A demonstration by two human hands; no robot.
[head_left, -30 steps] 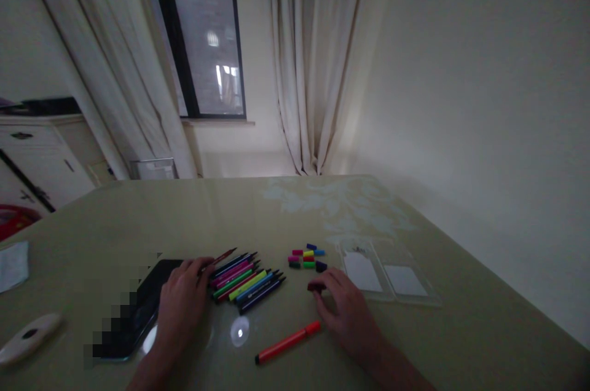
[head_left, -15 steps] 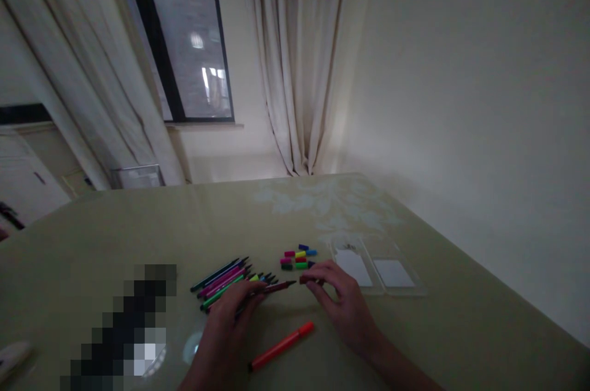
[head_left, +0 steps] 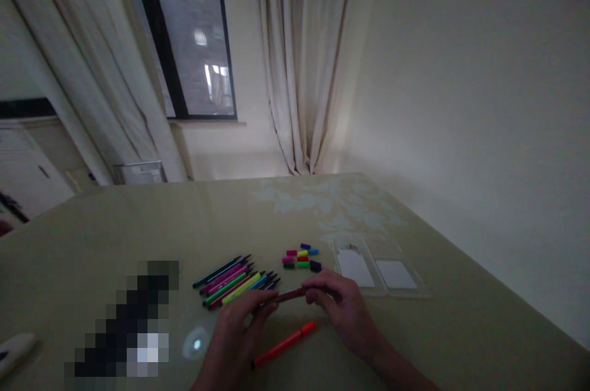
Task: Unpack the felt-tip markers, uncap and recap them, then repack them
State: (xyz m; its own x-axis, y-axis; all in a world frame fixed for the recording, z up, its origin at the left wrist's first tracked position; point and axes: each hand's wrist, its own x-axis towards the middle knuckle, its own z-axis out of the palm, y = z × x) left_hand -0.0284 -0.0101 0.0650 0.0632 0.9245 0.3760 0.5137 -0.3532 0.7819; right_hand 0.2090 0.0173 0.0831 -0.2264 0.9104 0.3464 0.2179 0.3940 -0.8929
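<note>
My left hand [head_left: 243, 320] pinches the body of a dark red-brown marker [head_left: 290, 296]. At the marker's right end, my right hand [head_left: 340, 304] is closed on its cap, mostly covered by the fingers; the tip no longer shows. Just below the hands lies a capped orange-red marker [head_left: 283, 345]. Behind my left hand is a bunch of uncapped markers [head_left: 230, 280] in black, purple, green, red, yellow and blue, tips pointing to the upper right. Several loose coloured caps [head_left: 302, 258] lie in short rows beyond my right hand.
An open clear plastic case [head_left: 382, 286] with white card inside lies right of the caps. A blurred-out dark object [head_left: 124, 323] is on the left of the table, with a white item [head_left: 16, 351] at the left edge. A wall [head_left: 483, 133] borders the table's right side.
The gap between marker tip and cap has closed: the cap in my right hand now meets the marker. My left hand has moved slightly right, uncovering more of the bunch.
</note>
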